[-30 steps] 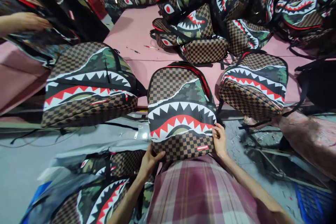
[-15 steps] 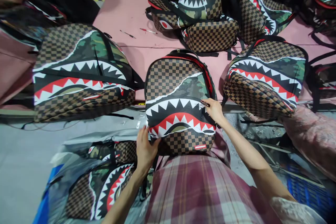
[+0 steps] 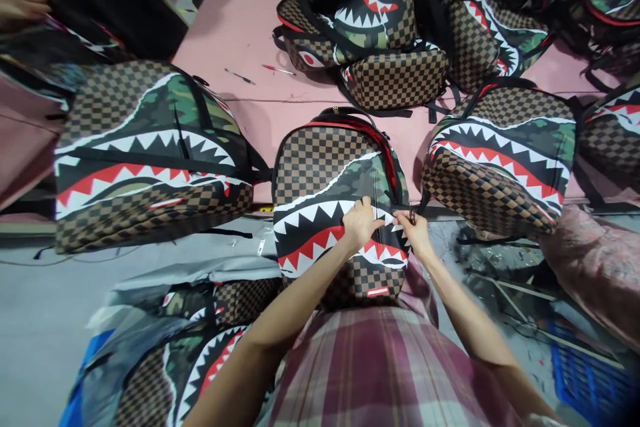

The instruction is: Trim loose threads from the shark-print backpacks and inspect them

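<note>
A checkered backpack (image 3: 320, 160) with a shark-mouth print and a camouflage patch leans upright at the table's front edge, against my lap. Its zip opening shows red along the upper right side. Fine dark loose threads (image 3: 376, 180) hang down the right part of its front. Over the printed teeth, my left hand (image 3: 359, 223) is closed with its fingers curled; what it pinches, if anything, is hidden. Just to its right, my right hand (image 3: 416, 232) pinches at the bag's right edge and holds a small dark tool (image 3: 413, 215), shaped somewhat like thread snips.
Similar backpacks stand left (image 3: 150, 147) and right (image 3: 500, 147), with several piled at the back. Two pens (image 3: 279, 70) lie on the pink table (image 3: 240, 20). More bags sit in a plastic-lined container (image 3: 190, 360) lower left. A blue crate (image 3: 590, 373) is lower right. Another person's hand (image 3: 20, 0) shows upper left.
My left hand has moved from the bag's lower left side up and right onto its front. My right hand has shifted slightly right and down, towards the bag's edge.
</note>
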`<state>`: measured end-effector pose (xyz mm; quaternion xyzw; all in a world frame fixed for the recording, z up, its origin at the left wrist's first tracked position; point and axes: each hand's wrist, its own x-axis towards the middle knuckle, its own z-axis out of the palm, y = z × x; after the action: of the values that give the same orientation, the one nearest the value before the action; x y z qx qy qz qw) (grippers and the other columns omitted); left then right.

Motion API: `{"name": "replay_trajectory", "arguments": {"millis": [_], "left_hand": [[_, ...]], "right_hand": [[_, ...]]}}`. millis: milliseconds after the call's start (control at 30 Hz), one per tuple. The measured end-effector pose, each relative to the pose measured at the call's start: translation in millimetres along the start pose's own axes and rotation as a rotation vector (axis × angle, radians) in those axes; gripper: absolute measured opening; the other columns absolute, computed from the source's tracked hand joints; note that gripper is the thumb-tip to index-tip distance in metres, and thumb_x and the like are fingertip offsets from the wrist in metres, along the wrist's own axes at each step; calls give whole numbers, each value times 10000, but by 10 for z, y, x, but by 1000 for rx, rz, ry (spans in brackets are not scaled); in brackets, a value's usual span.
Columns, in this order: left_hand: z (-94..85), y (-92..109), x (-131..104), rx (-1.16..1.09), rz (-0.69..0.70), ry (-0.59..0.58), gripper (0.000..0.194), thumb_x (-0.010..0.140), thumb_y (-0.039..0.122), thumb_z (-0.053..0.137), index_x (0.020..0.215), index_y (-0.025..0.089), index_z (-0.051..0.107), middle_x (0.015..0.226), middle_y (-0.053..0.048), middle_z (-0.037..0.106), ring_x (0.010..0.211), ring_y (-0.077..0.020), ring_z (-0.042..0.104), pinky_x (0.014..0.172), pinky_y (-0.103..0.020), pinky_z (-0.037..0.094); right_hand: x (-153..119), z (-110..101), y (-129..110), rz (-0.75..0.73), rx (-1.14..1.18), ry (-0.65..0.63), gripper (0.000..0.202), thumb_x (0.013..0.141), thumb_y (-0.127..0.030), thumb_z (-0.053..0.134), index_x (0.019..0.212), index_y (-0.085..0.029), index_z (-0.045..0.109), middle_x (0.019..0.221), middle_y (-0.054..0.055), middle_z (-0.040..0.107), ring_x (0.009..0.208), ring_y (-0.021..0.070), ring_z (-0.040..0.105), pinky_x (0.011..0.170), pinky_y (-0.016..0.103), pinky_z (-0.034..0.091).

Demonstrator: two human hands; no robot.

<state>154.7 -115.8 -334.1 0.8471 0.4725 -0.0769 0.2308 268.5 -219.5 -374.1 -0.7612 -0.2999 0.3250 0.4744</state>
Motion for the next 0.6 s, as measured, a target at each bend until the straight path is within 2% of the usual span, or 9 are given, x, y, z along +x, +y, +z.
{"name": "replay_trajectory", "arguments": {"millis": [133,200,267,367,433,467,600], "left_hand": [[-18,-116,-40,-329,-92,-56,439,771,199,606,1173,163,433,1136,-128,573,1032,-267,591,884,-400,444],[-8,-182,-43,-466,-114,-77,393,765,117,559,1144,160,467,1034,-87,628,975,-225,621,882,-370,460],[10,-245,-33,-543,-122,-110,342,773,88,527,1109,147,495,897,-48,665,850,-174,658,805,-305,504],[37,-312,-9,-650,-131,-156,268,801,90,503,1067,113,518,800,-43,681,727,-134,671,676,-233,528],[38,-327,3,-686,-130,-168,250,804,102,518,1054,108,523,766,-45,684,702,-133,673,631,-217,525],[29,-325,6,-694,-125,-174,247,802,115,534,1049,113,524,752,-41,683,690,-135,673,615,-216,523],[-65,-237,10,-659,-76,-157,315,782,291,622,1043,149,516,794,-49,683,731,-180,679,648,-265,513]], "right_hand": [[-48,-3,-28,-27,-31,-69,324,812,-432,494,899,-185,686,762,38,704,762,190,639,710,296,465],[-90,34,-95,-49,-66,-97,256,787,-390,554,933,-232,693,850,32,717,831,209,644,768,319,458],[-136,103,-168,-124,-173,-163,278,746,-365,630,1006,-282,680,928,21,712,878,224,640,780,323,449],[-191,226,-218,-255,-459,-231,335,727,-348,673,1056,-291,654,956,33,697,850,230,641,704,298,447],[-218,279,-194,-287,-573,-194,203,763,-270,625,960,-255,674,888,48,692,787,215,640,651,278,437],[-233,290,-171,-295,-586,-172,160,779,-208,583,902,-241,679,853,48,688,761,203,637,640,268,433],[-390,250,-70,-357,-545,-128,312,755,-44,442,859,-223,676,826,30,683,731,166,628,641,248,437]]}}
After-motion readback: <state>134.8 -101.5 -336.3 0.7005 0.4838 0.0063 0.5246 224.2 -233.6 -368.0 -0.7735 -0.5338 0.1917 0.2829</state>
